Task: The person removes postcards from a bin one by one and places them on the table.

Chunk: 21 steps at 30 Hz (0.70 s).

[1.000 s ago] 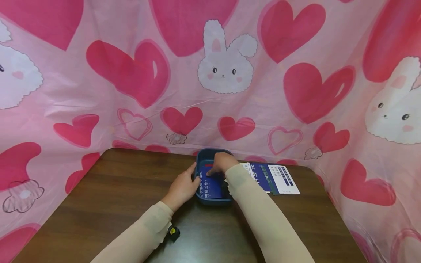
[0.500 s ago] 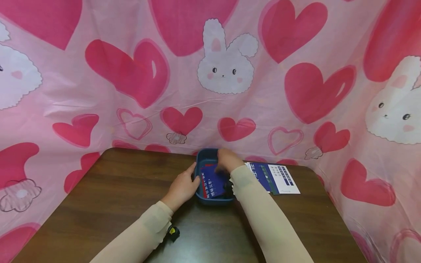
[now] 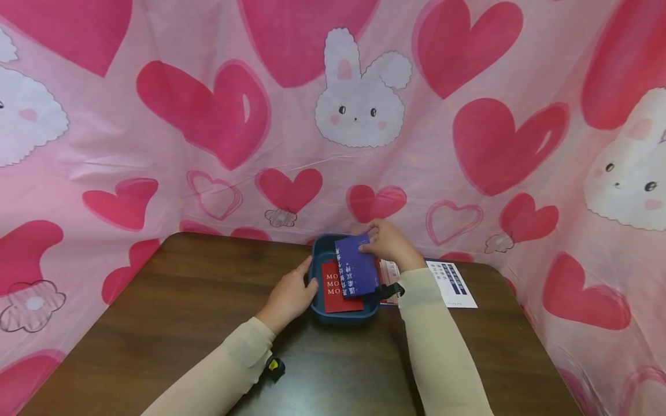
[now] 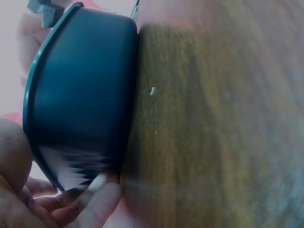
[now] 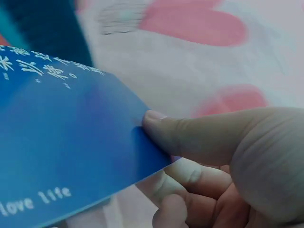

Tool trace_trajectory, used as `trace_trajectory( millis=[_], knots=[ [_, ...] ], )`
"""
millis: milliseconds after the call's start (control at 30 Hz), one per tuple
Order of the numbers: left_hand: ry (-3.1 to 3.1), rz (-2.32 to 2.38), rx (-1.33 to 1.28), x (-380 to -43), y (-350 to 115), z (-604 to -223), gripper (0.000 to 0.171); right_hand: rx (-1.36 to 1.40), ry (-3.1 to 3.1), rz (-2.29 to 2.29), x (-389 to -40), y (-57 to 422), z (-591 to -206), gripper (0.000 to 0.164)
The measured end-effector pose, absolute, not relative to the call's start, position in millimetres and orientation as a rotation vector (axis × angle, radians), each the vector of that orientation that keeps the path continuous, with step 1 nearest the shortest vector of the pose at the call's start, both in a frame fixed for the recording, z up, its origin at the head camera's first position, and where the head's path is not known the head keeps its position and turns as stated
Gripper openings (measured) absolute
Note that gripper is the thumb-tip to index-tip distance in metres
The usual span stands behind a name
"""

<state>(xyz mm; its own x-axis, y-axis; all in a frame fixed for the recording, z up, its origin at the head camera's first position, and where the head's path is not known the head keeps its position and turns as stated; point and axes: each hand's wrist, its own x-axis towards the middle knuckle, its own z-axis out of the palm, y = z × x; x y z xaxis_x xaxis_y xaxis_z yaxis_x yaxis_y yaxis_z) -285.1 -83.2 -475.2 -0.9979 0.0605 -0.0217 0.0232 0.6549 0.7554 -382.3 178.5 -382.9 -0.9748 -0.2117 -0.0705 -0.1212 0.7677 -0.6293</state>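
My right hand [image 3: 387, 242] pinches a blue card [image 3: 358, 267] with white writing by its far right corner. The thumb lies on top and fingers are beneath, as the right wrist view shows. The card is tilted above a dark blue plastic bin [image 3: 343, 319]. Inside the bin lies a red card [image 3: 335, 300] with white letters, partly covered by the blue one. At the bin's left side, my left hand [image 3: 288, 297] grips it. In the left wrist view, the bin's outer wall [image 4: 85, 80] fills the left half, with the fingers against one end.
To the right of the bin, several printed cards lie on the brown wooden table [image 3: 218, 289], among them a white card [image 3: 451, 283] with dark blue blocks. My right forearm hides part of them. A pink curtain [image 3: 291, 138] with hearts and rabbits hangs behind the table.
My right hand has raised the blue card from inside the bin and moved it right, uncovering the red card below. The left hand has stayed at the bin's side.
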Motion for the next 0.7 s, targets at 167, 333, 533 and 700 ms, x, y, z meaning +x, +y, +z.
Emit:
trace_trajectory(
  millis=[167, 333, 533, 700],
  knots=[
    [2.817, 1.303, 0.071, -282, -82, -477, 0.072, -0.188, 2.788, -1.202, -377, 204, -377, 0.050],
    [2.847, 1.299, 0.081, -276, -79, -477, 0.071, -0.155, 2.802, -1.261, -369, 223, -376, 0.048],
    [2.832, 1.325, 0.052, -269, -74, -478, 0.074, -0.157, 2.800, -1.335, -361, 240, -374, 0.052],
    [2.849, 1.306, 0.031, -264, -71, -480, 0.073, -0.187, 2.822, -1.342, -353, 256, -370, 0.057]
  ],
)
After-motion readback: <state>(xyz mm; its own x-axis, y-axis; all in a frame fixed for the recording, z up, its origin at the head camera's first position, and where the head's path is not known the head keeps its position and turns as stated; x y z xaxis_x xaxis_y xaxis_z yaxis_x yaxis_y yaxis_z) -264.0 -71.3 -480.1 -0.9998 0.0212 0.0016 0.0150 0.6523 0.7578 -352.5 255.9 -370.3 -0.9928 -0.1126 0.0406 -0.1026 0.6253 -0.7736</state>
